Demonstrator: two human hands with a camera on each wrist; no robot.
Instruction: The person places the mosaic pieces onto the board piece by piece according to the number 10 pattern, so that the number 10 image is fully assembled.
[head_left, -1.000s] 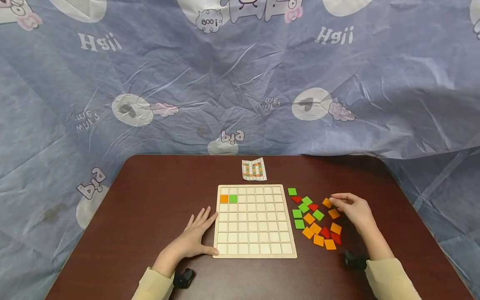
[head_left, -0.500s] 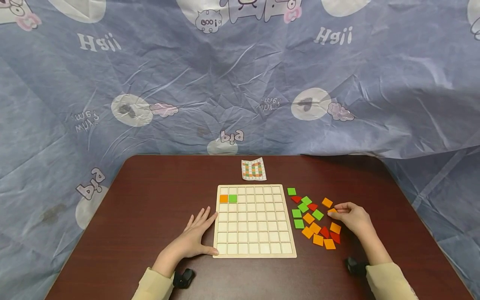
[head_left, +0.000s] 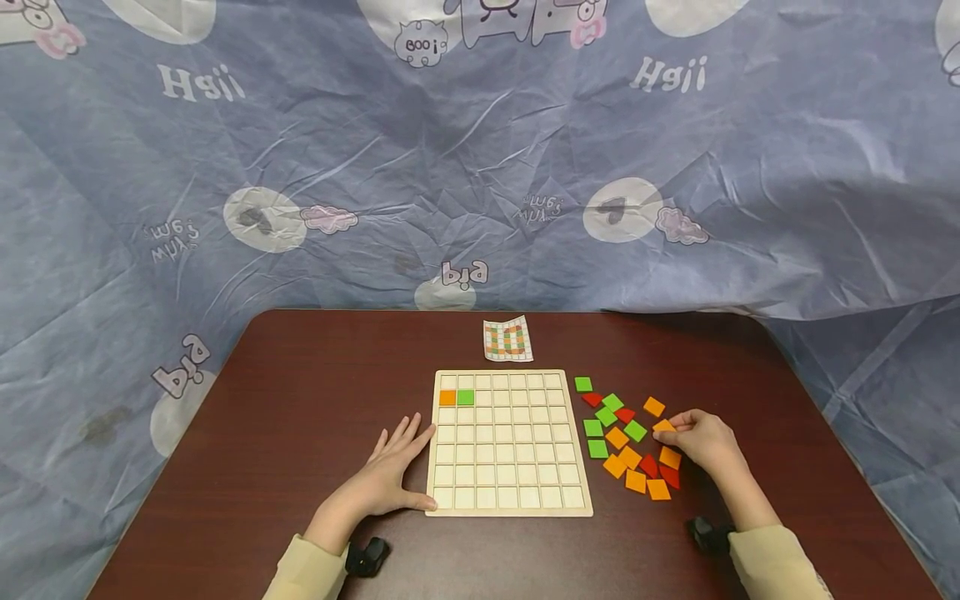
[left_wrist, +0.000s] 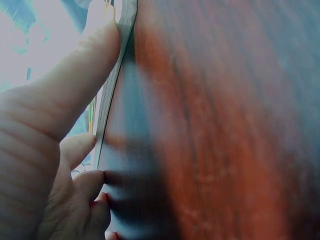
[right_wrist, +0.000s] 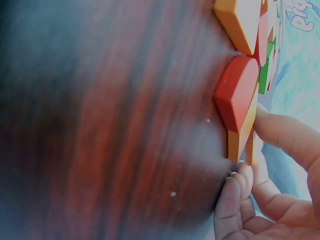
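Note:
My left hand (head_left: 382,479) lies with fingers spread along the left edge of a pale wooden grid board (head_left: 585,510); its thumb touches the near left corner. In the left wrist view the thumb (left_wrist: 85,75) lies along the board's edge. An orange square tile (head_left: 447,397) and a green square tile (head_left: 466,397) sit side by side in the second row from the far side. To the board's right, my right hand (head_left: 708,442) pinches another orange square tile (head_left: 663,427) between thumb and fingers. In the right wrist view this tile (right_wrist: 250,150) shows edge-on, partly hidden by the fingers.
Loose green tiles (head_left: 593,427), orange tiles (head_left: 635,481) and red pieces (head_left: 670,476) lie scattered between the board and my right hand. A small paper with a coloured grid pattern (head_left: 507,339) lies beyond the board. A patterned blue cloth (head_left: 420,150) hangs behind the table.
My right hand has moved slightly nearer, from the farther orange tile to the one below it, and now pinches that one. My left hand has stayed at the board.

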